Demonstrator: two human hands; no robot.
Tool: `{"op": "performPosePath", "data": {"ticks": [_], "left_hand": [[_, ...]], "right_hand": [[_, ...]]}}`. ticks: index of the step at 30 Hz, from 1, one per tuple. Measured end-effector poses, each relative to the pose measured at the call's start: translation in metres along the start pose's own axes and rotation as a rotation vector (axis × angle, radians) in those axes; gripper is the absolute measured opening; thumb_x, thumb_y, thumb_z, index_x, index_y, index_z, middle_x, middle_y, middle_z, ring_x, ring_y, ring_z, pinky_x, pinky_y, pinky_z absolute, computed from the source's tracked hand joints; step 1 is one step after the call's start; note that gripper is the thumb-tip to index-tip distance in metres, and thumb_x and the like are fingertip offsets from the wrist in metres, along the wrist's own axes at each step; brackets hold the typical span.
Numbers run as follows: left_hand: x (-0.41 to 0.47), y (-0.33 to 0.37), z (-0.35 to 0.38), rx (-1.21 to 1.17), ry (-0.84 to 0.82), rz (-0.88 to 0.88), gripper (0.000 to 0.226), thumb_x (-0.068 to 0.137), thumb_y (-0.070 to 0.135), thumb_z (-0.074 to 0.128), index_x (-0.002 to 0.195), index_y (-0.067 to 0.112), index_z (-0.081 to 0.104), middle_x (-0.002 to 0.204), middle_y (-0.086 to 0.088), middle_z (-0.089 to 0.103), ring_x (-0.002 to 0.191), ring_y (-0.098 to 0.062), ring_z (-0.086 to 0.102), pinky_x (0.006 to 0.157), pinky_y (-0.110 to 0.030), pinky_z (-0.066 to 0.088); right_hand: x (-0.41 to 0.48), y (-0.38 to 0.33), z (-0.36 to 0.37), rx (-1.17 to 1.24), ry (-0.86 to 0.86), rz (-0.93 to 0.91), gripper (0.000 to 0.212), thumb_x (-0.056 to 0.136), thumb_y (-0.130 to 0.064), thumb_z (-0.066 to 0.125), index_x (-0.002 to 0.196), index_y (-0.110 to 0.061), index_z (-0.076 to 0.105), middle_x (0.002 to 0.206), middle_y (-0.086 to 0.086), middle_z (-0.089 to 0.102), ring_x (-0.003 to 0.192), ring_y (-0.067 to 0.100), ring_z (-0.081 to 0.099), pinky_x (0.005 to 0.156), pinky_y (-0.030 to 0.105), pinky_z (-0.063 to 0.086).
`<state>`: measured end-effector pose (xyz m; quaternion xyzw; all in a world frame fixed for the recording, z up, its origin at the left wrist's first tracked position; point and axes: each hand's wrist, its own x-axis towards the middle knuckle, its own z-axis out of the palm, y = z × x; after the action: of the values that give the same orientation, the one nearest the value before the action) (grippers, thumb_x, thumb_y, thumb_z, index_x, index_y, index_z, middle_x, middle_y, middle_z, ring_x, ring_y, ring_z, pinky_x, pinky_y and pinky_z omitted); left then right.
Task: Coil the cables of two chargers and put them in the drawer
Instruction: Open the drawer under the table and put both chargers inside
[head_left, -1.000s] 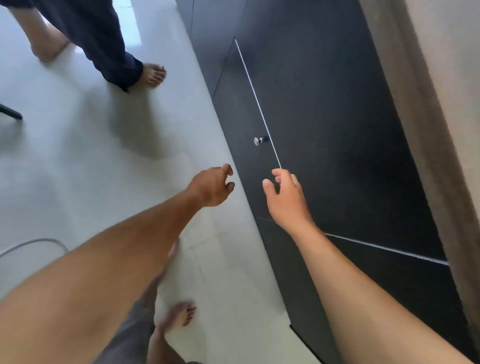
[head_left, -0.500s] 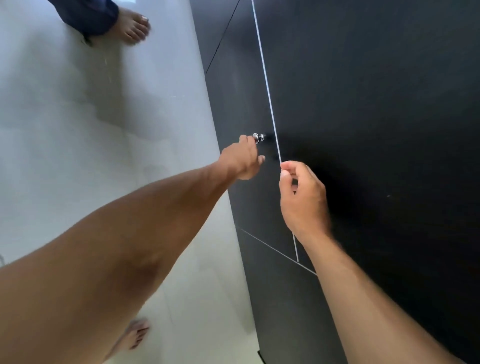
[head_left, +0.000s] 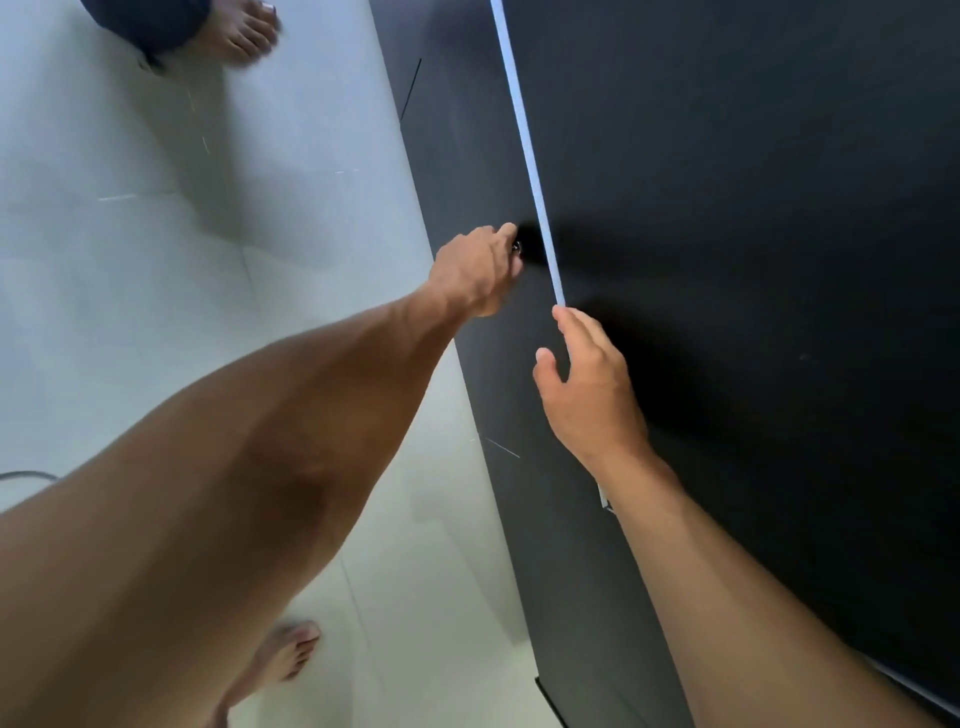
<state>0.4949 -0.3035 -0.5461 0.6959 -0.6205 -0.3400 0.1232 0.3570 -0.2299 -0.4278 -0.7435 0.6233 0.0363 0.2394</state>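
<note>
Drawer front (head_left: 483, 171): left hand (head_left: 475, 273) pinches its small metal knob (head_left: 516, 248) at the fingertips; right hand (head_left: 587, 384), loosely open, fingertips touching the pale top edge (head_left: 524, 135)

The left hand (head_left: 475, 270) hides most of the drawer's knob (head_left: 516, 248).

The cabinet front (head_left: 727, 260) is matte black — plain, without pattern — with a pale white-blue strip (head_left: 527, 156) along its edge. A small knob (head_left: 516, 248) glints silver. The floor (head_left: 156, 234) is light grey-white tile; a dark navy trouser hem (head_left: 150, 26) shows at the top-left corner.
</note>
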Motion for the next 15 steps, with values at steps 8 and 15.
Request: {"op": "performPosePath", "data": {"ticks": [8,15], "left_hand": [[0.0,-0.002,-0.008,-0.048,-0.062,0.016,0.027,0.1,0.025,0.031,0.109,0.007,0.049,0.11,-0.019,0.062,0.092,-0.038,0.059,0.078,-0.042,0.048],[-0.018,-0.017,-0.015,-0.086,-0.057,0.02,0.026,0.1,0.024,0.031,0.103,0.003,0.047,0.099,-0.021,0.061,0.076,-0.035,0.051,0.065,-0.037,0.036]], "right_hand": [[-0.007,-0.001,0.021,-0.062,0.042,0.015,0.062,0.094,-0.015,0.056,0.149,-0.011,0.029,0.155,0.0,0.029,0.138,0.017,0.036,0.108,0.025,0.035],[0.001,-0.013,0.028,-0.02,0.046,0.055,0.061,0.091,-0.016,0.061,0.146,-0.012,0.034,0.138,0.004,0.034,0.125,0.019,0.036,0.099,0.027,0.04]]}}
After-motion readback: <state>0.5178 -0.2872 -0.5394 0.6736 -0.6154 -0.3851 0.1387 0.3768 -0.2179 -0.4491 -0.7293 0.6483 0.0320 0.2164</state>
